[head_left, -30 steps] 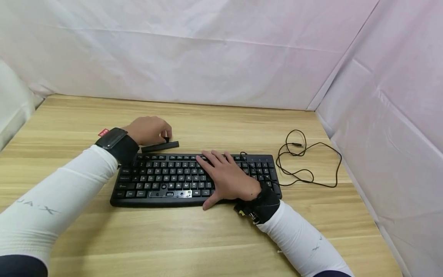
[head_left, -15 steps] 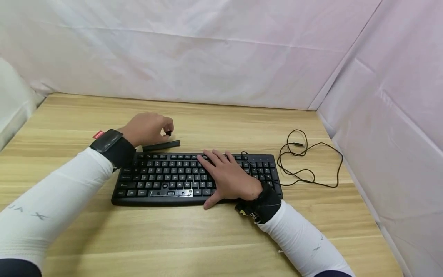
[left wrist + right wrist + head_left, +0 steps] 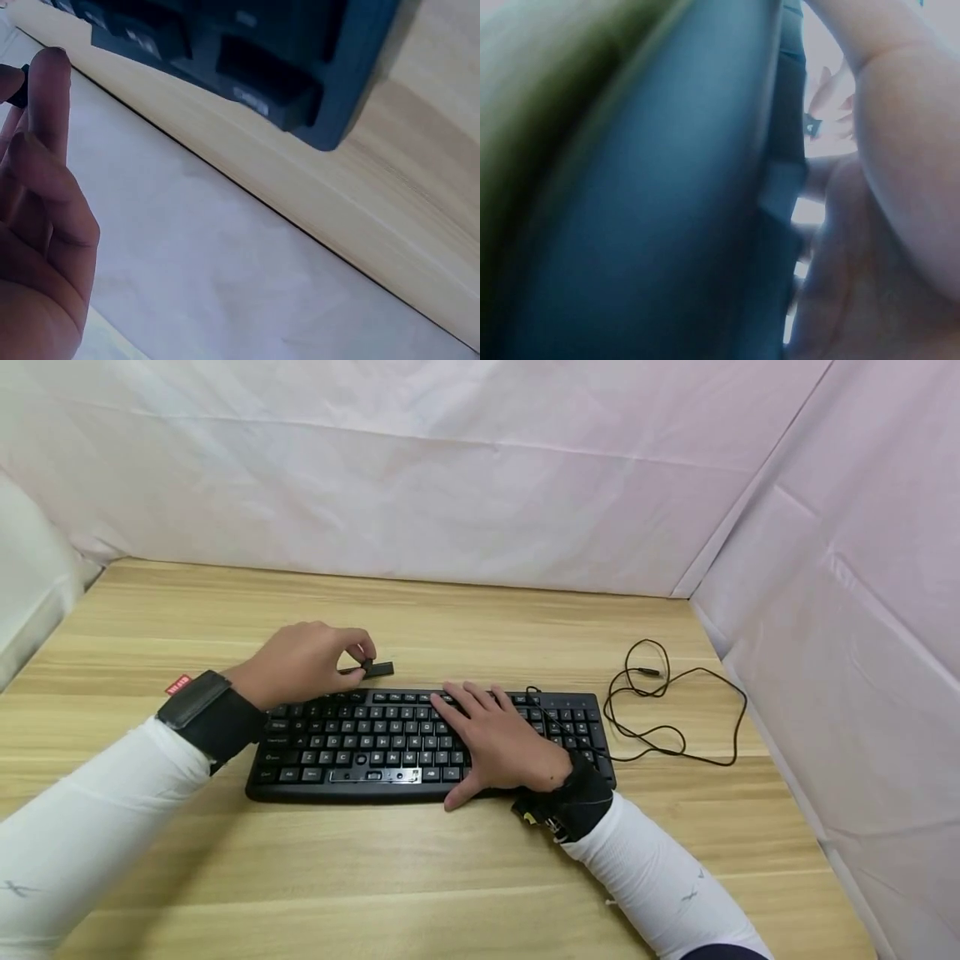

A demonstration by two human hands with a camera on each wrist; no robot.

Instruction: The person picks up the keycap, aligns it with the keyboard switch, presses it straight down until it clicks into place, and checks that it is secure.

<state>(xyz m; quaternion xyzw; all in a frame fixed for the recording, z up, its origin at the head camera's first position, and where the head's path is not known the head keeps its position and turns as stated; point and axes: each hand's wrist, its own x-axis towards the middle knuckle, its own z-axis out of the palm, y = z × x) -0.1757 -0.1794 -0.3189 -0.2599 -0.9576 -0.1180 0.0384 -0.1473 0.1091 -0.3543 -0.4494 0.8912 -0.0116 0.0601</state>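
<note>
A black keyboard [image 3: 322, 793] lies on the wooden table. My right hand [image 3: 498, 747] rests spread over its right-hand part, with the thumb at the front edge. Between the thumb and forefinger of my left hand [image 3: 307, 660] is a small black keycap [image 3: 812, 126], held just above the keyboard's back left. Behind the keyboard lies a loose black space bar [image 3: 382, 669], partly hidden by those fingers. The space bar's slot [image 3: 375, 775] is bare, and one key position [image 3: 362, 758] above it shows no cap. In the left wrist view the keycap [image 3: 22, 86] is mostly covered by fingertips.
The keyboard's black cable [image 3: 671, 731] lies in loose loops on the right of the table, and part of it crosses the right-hand keys. White cloth [image 3: 420, 485] hangs along the back and right sides of the table [image 3: 420, 877].
My left hand rose a little with the keycap, then came back down and shifted slightly left, now in front of the space bar. The right hand stays in place on the keyboard.
</note>
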